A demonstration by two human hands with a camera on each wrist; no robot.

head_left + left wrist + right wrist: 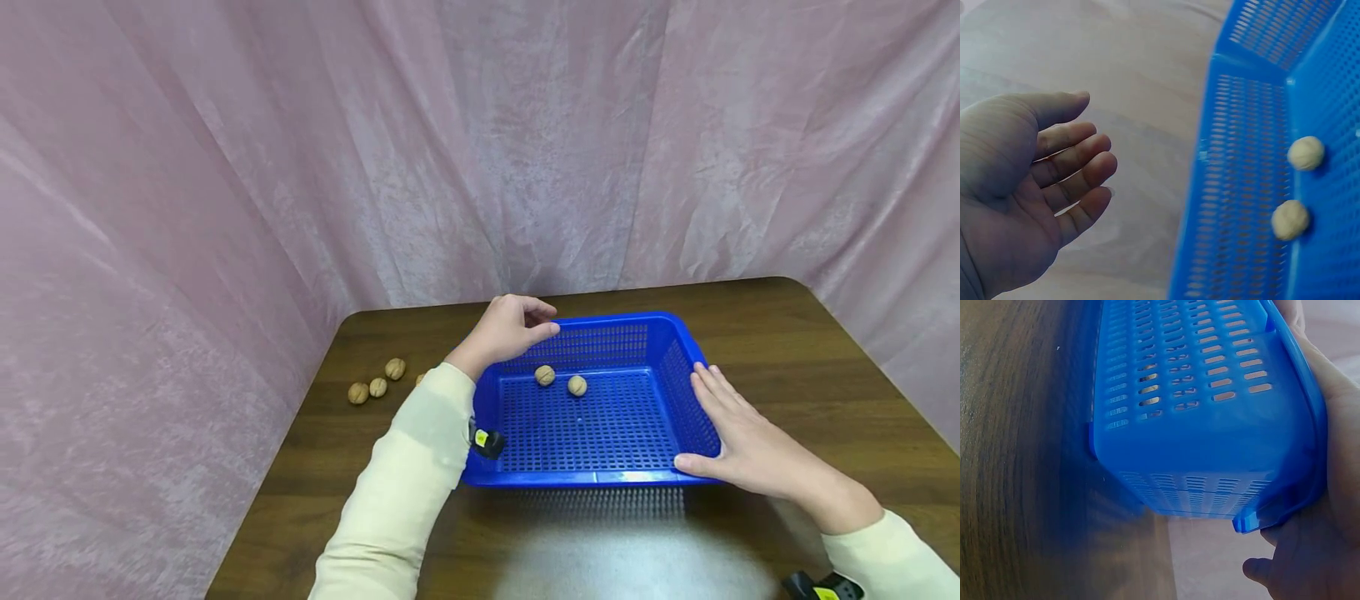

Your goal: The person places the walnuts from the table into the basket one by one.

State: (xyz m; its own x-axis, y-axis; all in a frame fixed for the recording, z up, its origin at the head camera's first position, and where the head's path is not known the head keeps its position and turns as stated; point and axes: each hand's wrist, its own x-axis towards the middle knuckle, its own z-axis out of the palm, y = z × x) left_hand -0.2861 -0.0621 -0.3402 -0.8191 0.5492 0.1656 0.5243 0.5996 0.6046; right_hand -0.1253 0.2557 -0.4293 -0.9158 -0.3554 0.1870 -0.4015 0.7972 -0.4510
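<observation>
Fingers (1099,170) of the left hand (508,329) curve loosely around nothing, the thumb standing apart from them. That hand hangs near the far left corner of the basket (678,337), and from its wrist camera a gap shows between it and the rim. The right hand (750,446) rests against the basket's near right corner, its fingers laid nearly straight along the right side and its thumb out along the near rim; it braces the plastic rather than wrapping around it.

Blue and slotted all over, the basket sits on the table (322,475), its far side close to the table's back edge. Two walnuts lie on its floor: one (544,375) near the far wall, left of the middle, and the other (577,385) just to its right, the two apart.

Over toward the table's back left corner I can see three more walnuts (378,387) in a loose cluster; a fourth (420,379) peeks out from behind the pale left sleeve (397,492). Pink curtain (480,167) hangs beyond the table's back and left edges.
</observation>
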